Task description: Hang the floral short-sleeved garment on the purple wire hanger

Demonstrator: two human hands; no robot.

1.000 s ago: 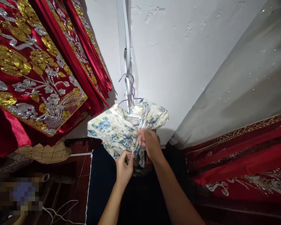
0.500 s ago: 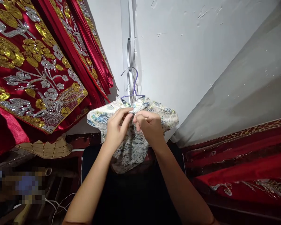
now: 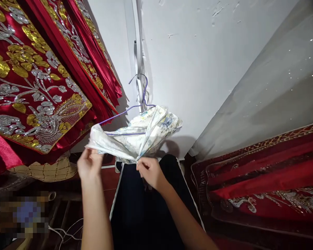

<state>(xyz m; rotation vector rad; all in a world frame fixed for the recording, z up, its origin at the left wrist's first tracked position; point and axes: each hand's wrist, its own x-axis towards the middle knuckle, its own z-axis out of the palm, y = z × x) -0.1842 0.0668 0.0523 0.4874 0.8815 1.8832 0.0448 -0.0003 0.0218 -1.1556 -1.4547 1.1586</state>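
A white floral garment [image 3: 161, 128] with blue and yellow print hangs partly on a purple wire hanger [image 3: 125, 110]. The hanger's hook rests on a white metal stand or bracket [image 3: 139, 86] by the wall. My left hand [image 3: 90, 161] grips the garment's left sleeve end, close to the hanger's left tip, which is still inside the cloth. My right hand [image 3: 149, 170] is closed on the front edge of the garment near its middle and holds it down. The neckline is spread wide, baring the hanger's left arm and lower bar.
Red cloths [image 3: 41, 80] with gold and silver sequin flowers hang at the left. A white wall [image 3: 187, 62] stands ahead. More red embroidered fabric [image 3: 263, 187] is at the right. White cables [image 3: 65, 231] lie at the lower left.
My hands have parted from the garment's neck. The left went left to the sleeve, the right downward. The garment front now hangs pulled open, and the hanger's left arm shows.
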